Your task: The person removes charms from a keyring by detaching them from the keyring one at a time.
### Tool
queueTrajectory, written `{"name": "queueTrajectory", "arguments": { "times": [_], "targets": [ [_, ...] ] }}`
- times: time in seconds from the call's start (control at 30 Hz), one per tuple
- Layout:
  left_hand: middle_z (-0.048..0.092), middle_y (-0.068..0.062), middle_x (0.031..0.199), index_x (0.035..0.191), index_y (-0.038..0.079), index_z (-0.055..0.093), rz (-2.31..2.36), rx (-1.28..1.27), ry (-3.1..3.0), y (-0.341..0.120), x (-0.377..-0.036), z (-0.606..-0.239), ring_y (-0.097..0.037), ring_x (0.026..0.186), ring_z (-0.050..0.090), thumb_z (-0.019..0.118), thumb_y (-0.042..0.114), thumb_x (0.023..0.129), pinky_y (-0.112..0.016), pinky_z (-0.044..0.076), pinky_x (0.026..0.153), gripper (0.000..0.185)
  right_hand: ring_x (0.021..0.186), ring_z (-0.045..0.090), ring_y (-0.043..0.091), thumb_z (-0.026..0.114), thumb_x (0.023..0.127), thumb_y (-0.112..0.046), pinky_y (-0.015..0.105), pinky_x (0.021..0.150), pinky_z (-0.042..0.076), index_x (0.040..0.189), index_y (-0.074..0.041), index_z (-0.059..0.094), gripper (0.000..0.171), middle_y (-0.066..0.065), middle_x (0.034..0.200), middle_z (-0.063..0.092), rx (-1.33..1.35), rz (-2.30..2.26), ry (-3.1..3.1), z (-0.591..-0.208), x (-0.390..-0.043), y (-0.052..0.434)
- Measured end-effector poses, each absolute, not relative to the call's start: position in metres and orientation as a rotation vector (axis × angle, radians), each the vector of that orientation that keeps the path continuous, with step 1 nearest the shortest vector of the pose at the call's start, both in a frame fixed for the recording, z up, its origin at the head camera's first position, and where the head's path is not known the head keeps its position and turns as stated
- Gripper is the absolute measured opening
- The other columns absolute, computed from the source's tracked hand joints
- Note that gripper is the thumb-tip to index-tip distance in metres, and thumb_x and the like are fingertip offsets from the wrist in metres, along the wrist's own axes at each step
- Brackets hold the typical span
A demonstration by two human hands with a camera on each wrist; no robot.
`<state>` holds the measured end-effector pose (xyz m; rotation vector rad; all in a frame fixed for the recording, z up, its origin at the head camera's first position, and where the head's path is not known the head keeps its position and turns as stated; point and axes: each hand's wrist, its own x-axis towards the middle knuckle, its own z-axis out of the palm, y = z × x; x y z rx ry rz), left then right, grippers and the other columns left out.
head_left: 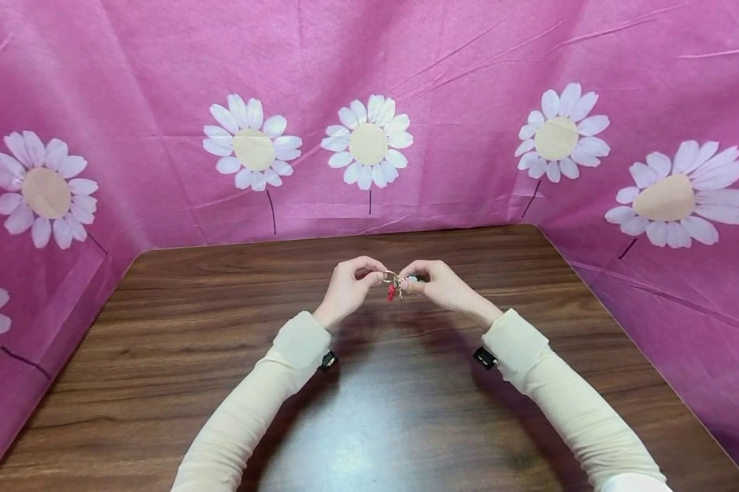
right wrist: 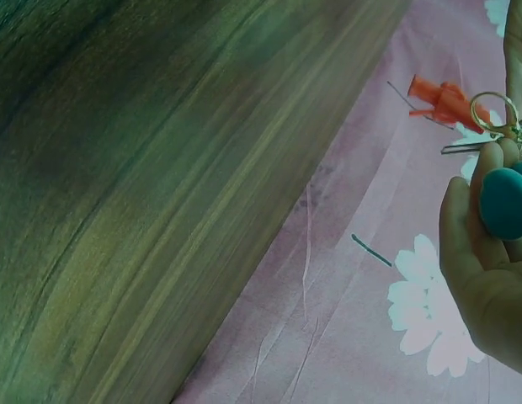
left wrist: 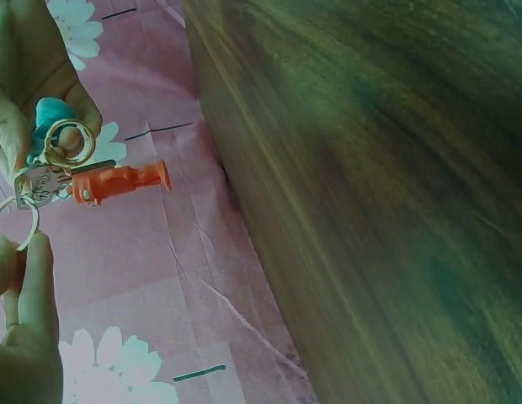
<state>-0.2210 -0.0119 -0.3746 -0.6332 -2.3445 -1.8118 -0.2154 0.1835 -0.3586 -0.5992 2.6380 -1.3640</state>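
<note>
Pinched a big ring [left wrist: 37,220] with the left hand [head_left: 351,283], and pinched part of the key bunch [head_left: 397,281] with the right hand [head_left: 444,281] just beside it, but could not tell which part. Had the keys [left wrist: 42,183] between the two grips, with a red toy [head_left: 391,293] hanging just under them, and a small gold ring [left wrist: 93,143] and round blue charm [right wrist: 505,204] at the right grip. Held both hands over the brown table [head_left: 357,410].

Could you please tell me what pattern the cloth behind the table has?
The cloth shows white, beige-centred flowers on pink, best seen in the head view.
</note>
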Motion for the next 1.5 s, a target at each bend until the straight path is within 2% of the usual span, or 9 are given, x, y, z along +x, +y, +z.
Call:
{"name": "queueTrajectory", "arguments": {
  "times": [0.13, 0.3, 0.53, 0.77, 0.87, 1.03, 1.27, 1.4, 1.5],
  "targets": [
    [0.068, -0.02, 0.085, 0.089, -0.007, 0.065, -1.803, -0.655, -2.337, -0.013, -0.209, -0.355, -0.029, 0.079, 0.066, 0.06, -0.004, 0.083, -0.024, 0.052, 0.068, 0.008, 0.08, 0.061, 0.013, 0.063, 0.084, -0.005, 0.025, 0.071, 0.051, 0.104, 0.002, 0.06, 0.022, 0.015, 0.09, 0.066, -0.635, -1.43, 2.589, -0.359, -0.215, 0.182],
    [0.067, -0.024, 0.087, 0.089, -0.01, 0.064, -1.762, -0.658, -2.348, -0.013, -0.2, -0.339, -0.033, 0.083, 0.066, 0.06, -0.006, 0.082, -0.039, 0.053, 0.076, 0.008, 0.083, 0.062, 0.015, 0.063, 0.084, -0.007, 0.026, 0.073, 0.051, 0.104, 0.002, 0.058, 0.023, 0.016, 0.094, 0.066, -0.597, -1.446, 2.594, -0.36, -0.215, 0.179],
    [0.067, -0.024, 0.085, 0.087, -0.011, 0.064, -1.719, -0.704, -2.316, -0.011, -0.197, -0.336, -0.032, 0.081, 0.065, 0.06, -0.008, 0.082, -0.039, 0.053, 0.077, 0.008, 0.075, 0.061, 0.015, 0.064, 0.085, -0.015, 0.044, 0.072, 0.053, 0.093, -0.003, 0.062, 0.015, 0.013, 0.089, 0.067, -0.55, -1.436, 2.636, -0.363, -0.215, 0.178],
    [0.066, -0.026, 0.087, 0.089, -0.011, 0.063, -1.768, -0.707, -2.307, -0.013, -0.2, -0.342, -0.035, 0.083, 0.065, 0.059, -0.007, 0.082, -0.041, 0.054, 0.077, 0.009, 0.072, 0.057, 0.016, 0.064, 0.085, -0.017, 0.028, 0.063, 0.049, 0.088, -0.009, 0.067, 0.009, 0.008, 0.082, 0.066, -0.568, -1.307, 2.775, -0.359, -0.213, 0.178],
    [0.065, -0.028, 0.09, 0.091, -0.012, 0.062, -1.848, -0.698, -2.322, -0.014, -0.201, -0.344, -0.039, 0.086, 0.064, 0.058, -0.007, 0.083, -0.044, 0.053, 0.078, 0.01, 0.072, 0.057, 0.014, 0.062, 0.086, -0.014, 0.033, 0.066, 0.052, 0.088, -0.006, 0.067, 0.009, 0.008, 0.08, 0.066, -0.552, -1.347, 2.738, -0.357, -0.212, 0.177],
    [0.066, -0.026, 0.093, 0.096, -0.01, 0.061, -1.89, -0.724, -2.368, -0.014, -0.207, -0.354, -0.039, 0.088, 0.064, 0.057, -0.005, 0.085, -0.04, 0.054, 0.077, 0.012, 0.072, 0.062, 0.015, 0.06, 0.086, -0.01, 0.042, 0.072, 0.054, 0.091, 0.0, 0.065, 0.012, 0.011, 0.081, 0.066, -0.457, -1.467, 2.628, -0.356, -0.212, 0.178],
    [0.068, -0.016, 0.092, 0.096, -0.002, 0.065, -1.792, -0.734, -2.44, -0.013, -0.224, -0.38, -0.02, 0.082, 0.066, 0.059, 0.0, 0.085, -0.028, 0.053, 0.072, 0.012, 0.074, 0.065, 0.027, 0.061, 0.085, -0.011, 0.046, 0.072, 0.054, 0.092, 0.001, 0.065, 0.015, 0.01, 0.08, 0.066, -0.37, -1.483, 2.618, -0.358, -0.213, 0.177],
    [0.069, -0.013, 0.09, 0.092, 0.001, 0.066, -1.693, -0.751, -2.459, -0.012, -0.225, -0.382, -0.017, 0.08, 0.065, 0.061, 0.0, 0.084, -0.023, 0.052, 0.072, 0.01, 0.077, 0.065, 0.034, 0.062, 0.084, -0.014, 0.045, 0.069, 0.054, 0.089, -0.001, 0.066, 0.015, 0.011, 0.078, 0.067, -0.342, -1.435, 2.678, -0.357, -0.213, 0.175],
    [0.07, -0.009, 0.089, 0.091, 0.003, 0.068, -1.538, -0.784, -2.463, -0.009, -0.224, -0.379, -0.016, 0.081, 0.066, 0.063, 0.002, 0.082, -0.022, 0.053, 0.073, 0.009, 0.074, 0.067, 0.028, 0.063, 0.084, -0.016, 0.041, 0.066, 0.055, 0.088, -0.001, 0.066, 0.016, 0.01, 0.077, 0.068, -0.352, -1.386, 2.721, -0.357, -0.213, 0.173]
  ]
}}
